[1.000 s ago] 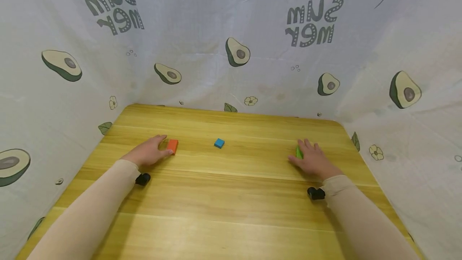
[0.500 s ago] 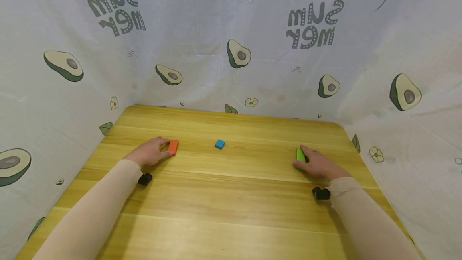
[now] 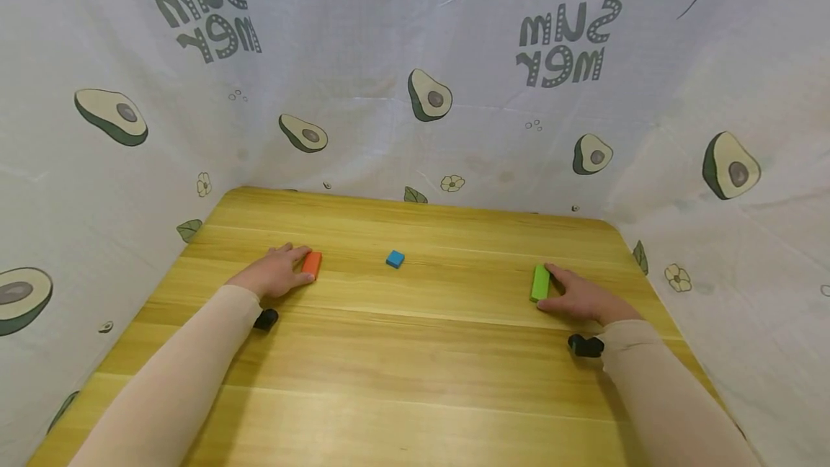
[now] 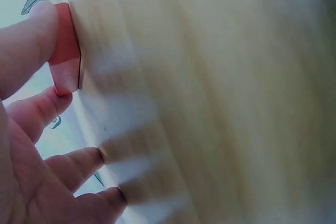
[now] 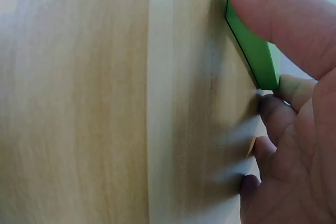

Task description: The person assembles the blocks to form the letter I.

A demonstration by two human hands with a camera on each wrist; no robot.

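My left hand point(image 3: 279, 274) pinches an orange-red rectangular block point(image 3: 312, 265) lengthwise at the left of the table, thumb at its near end and index finger at its far end. In the left wrist view the red block point(image 4: 65, 48) shows between thumb and index finger, with the other fingertips on the tabletop. On the right, my right hand point(image 3: 580, 298) has thumb and index finger at the two ends of a long green block point(image 3: 540, 284). The right wrist view shows that green block point(image 5: 254, 51) partly covered by the thumb. A small blue square block point(image 3: 395, 259) lies between the hands.
The wooden table point(image 3: 402, 373) reaches a white curtain point(image 3: 363, 42) printed with avocados, which hangs behind it and on both sides. Black wrist cameras, the left one point(image 3: 266, 320) and the right one point(image 3: 586, 346), sit under the sleeves.
My right hand has drawn back slightly to the right, its spread fingers narrowing to the green block's ends, uncovering the block. My left index finger has closed in on the red block's far end.
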